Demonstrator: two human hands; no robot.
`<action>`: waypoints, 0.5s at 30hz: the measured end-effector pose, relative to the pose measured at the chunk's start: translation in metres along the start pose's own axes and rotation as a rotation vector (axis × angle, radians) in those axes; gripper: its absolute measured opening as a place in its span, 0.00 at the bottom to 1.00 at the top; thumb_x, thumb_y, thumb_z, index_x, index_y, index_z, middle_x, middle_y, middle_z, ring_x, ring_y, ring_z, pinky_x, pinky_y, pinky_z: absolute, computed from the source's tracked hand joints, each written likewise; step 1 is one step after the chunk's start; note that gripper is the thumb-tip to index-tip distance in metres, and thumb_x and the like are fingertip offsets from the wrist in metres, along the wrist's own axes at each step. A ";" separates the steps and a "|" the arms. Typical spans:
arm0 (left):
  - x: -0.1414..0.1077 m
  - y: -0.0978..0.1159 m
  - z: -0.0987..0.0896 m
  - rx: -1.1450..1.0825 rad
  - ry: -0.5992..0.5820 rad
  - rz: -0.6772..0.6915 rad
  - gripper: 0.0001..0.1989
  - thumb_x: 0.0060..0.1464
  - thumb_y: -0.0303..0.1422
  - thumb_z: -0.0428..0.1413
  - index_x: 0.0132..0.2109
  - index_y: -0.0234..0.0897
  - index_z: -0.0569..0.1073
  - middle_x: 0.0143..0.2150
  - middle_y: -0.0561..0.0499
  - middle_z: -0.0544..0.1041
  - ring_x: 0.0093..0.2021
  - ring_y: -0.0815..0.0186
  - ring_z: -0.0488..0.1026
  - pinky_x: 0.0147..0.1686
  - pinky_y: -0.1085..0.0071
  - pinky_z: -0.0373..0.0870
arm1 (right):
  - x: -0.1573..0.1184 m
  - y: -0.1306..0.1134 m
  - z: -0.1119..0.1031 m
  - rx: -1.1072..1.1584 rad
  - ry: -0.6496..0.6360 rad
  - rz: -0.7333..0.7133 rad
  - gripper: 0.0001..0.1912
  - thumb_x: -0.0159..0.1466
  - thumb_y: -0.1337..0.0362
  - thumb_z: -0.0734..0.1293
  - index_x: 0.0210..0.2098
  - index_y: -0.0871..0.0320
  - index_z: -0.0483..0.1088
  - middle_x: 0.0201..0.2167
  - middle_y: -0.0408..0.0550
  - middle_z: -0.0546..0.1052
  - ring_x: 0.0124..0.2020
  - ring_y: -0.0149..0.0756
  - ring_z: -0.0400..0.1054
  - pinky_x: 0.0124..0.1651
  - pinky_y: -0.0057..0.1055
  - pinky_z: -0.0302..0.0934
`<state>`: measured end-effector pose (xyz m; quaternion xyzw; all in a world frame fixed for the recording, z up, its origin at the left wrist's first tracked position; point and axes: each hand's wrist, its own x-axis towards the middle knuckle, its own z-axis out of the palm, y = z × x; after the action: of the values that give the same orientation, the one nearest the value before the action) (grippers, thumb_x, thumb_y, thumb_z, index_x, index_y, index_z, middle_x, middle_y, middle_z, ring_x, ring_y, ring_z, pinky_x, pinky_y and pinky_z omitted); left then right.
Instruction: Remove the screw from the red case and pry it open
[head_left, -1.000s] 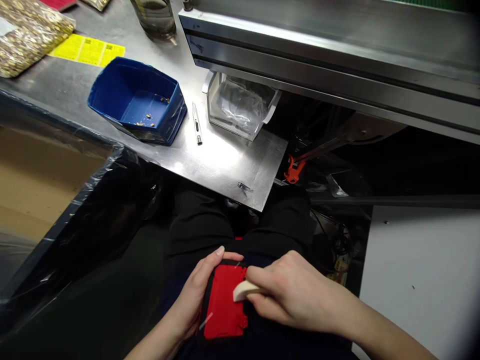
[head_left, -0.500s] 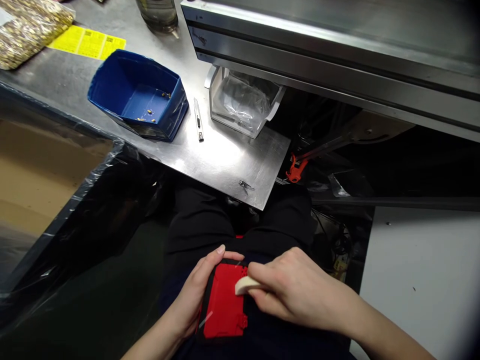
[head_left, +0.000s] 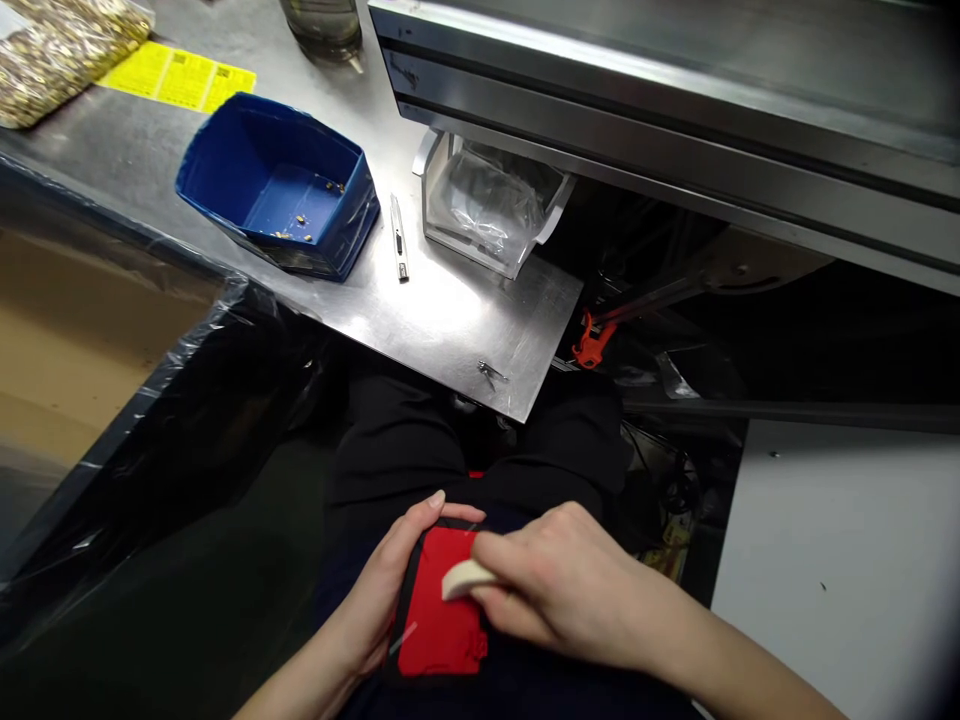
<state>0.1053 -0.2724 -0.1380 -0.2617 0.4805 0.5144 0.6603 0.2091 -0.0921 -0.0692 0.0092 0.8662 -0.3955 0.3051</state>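
The brushed steel bench (head_left: pixel 450 320) crosses the upper half of the frame, with a grey metal machine housing (head_left: pixel 675 110) overhanging it at upper right. On the bench, at upper left, stands a blue plastic bin (head_left: pixel 281 185), nearly empty apart from a few small brass bits. Just right of it lies a slim silver utility knife (head_left: pixel 400 240), then a clear plastic box lined with a bag (head_left: pixel 487 205).

At lower centre, the flat red plastic panel (head_left: pixel 439 615) rests on the person's lap, its long axis running roughly up and down the frame. The left hand (head_left: pixel 382 590) curls around its left edge. The right hand (head_left: pixel 559 585) is closed on a small cream-coloured wedge (head_left: pixel 461 580), whose tip presses on the panel's upper part and points left. The work appears under way; only the upper part is being touched.
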 end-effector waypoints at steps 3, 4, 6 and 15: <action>0.001 -0.001 -0.001 -0.050 -0.030 -0.052 0.28 0.59 0.53 0.59 0.49 0.31 0.80 0.40 0.38 0.83 0.34 0.57 0.78 0.33 0.68 0.75 | -0.001 0.001 0.006 0.009 0.020 -0.008 0.08 0.74 0.58 0.60 0.48 0.46 0.69 0.31 0.35 0.78 0.27 0.28 0.68 0.30 0.31 0.47; 0.001 -0.002 -0.002 -0.067 -0.049 -0.060 0.28 0.59 0.53 0.58 0.50 0.31 0.80 0.42 0.37 0.83 0.35 0.56 0.79 0.35 0.67 0.76 | -0.001 0.000 0.007 0.009 0.007 -0.026 0.07 0.73 0.57 0.61 0.45 0.48 0.69 0.30 0.35 0.77 0.27 0.28 0.67 0.29 0.31 0.47; 0.002 -0.002 -0.003 -0.094 -0.078 -0.056 0.27 0.60 0.53 0.58 0.50 0.31 0.80 0.44 0.35 0.83 0.39 0.53 0.80 0.39 0.64 0.77 | 0.000 -0.001 0.009 0.003 0.000 -0.055 0.08 0.73 0.56 0.61 0.43 0.50 0.69 0.29 0.36 0.77 0.26 0.29 0.66 0.29 0.31 0.47; -0.002 -0.003 -0.006 -0.053 -0.054 -0.002 0.28 0.60 0.54 0.58 0.51 0.32 0.80 0.46 0.37 0.83 0.39 0.54 0.80 0.41 0.64 0.78 | 0.007 -0.008 0.011 -0.040 -0.022 -0.048 0.09 0.72 0.56 0.61 0.40 0.51 0.69 0.28 0.37 0.78 0.25 0.29 0.67 0.27 0.32 0.45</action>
<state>0.1063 -0.2791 -0.1393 -0.2659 0.4484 0.5331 0.6664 0.2069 -0.1073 -0.0734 -0.0221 0.8705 -0.3852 0.3054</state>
